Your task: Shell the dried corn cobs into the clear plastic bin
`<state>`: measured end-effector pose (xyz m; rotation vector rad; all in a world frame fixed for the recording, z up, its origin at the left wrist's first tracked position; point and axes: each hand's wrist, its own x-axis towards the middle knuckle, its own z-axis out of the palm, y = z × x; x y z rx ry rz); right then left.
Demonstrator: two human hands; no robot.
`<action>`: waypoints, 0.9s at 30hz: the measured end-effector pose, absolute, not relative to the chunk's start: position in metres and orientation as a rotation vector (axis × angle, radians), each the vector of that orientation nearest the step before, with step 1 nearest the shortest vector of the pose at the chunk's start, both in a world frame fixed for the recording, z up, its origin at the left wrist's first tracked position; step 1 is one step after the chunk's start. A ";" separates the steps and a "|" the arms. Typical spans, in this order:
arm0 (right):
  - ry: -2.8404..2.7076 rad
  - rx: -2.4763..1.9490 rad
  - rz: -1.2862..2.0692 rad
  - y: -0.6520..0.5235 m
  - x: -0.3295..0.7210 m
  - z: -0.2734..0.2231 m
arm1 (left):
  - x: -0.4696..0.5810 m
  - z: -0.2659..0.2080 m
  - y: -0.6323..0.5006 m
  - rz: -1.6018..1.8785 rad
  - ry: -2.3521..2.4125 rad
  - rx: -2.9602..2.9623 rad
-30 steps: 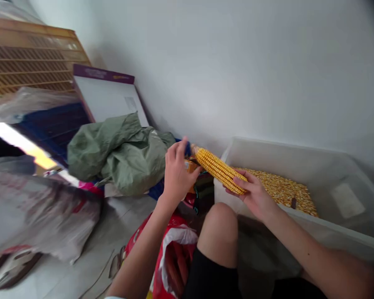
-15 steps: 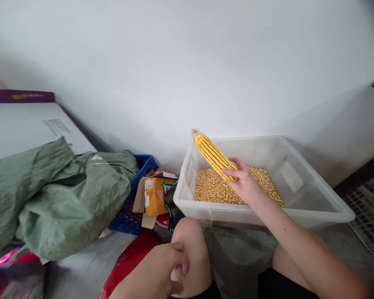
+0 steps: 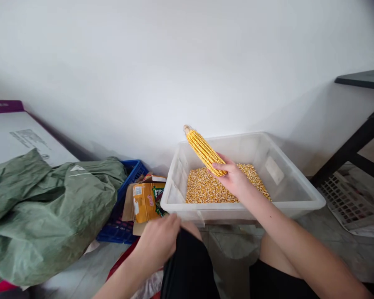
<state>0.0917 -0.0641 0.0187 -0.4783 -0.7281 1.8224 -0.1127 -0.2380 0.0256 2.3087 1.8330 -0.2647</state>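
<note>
My right hand [image 3: 233, 177] grips the lower end of a yellow ear of corn [image 3: 203, 150], which tilts up to the left with its stalk tip pointing away. Its rows look full of kernels. Beneath it stands a white translucent plastic bin [image 3: 291, 204], with loose corn kernels [image 3: 205, 192] spread over part of its floor. At my knee, my left hand [image 3: 160, 238] is closed on the hem of the black shorts [image 3: 190, 270], the cloth stretched over the thigh. The fingertips of that hand are partly hidden.
Left of the bin, a blue crate [image 3: 120, 232] holds an opened orange carton [image 3: 148, 203]. A green cloth [image 3: 68, 207] drapes over the crate, before a white box [image 3: 28, 133]. To the right are a dark-framed table [image 3: 364, 137] and a white basket [image 3: 345, 203].
My left hand has taken hold of the shorts and drawn the hem up to the knee. The view has turned slightly right; the right hand keeps the corn over the bin.
</note>
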 end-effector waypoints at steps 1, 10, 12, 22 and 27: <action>-0.753 -0.458 1.838 -0.062 0.093 0.020 | -0.103 0.031 -0.229 -0.324 1.969 2.408; -1.054 -0.424 1.914 -0.059 0.106 0.028 | 0.069 -0.023 -0.244 -0.365 0.729 2.692; -1.163 -0.441 1.876 -0.066 0.111 0.035 | 0.080 -0.032 -0.248 -0.354 0.554 2.736; -1.404 -0.838 1.410 -0.079 0.127 0.059 | 0.040 0.022 -0.175 0.177 0.872 2.849; -1.410 -0.914 1.253 -0.065 0.137 0.048 | -0.011 0.083 -0.149 0.553 1.120 2.636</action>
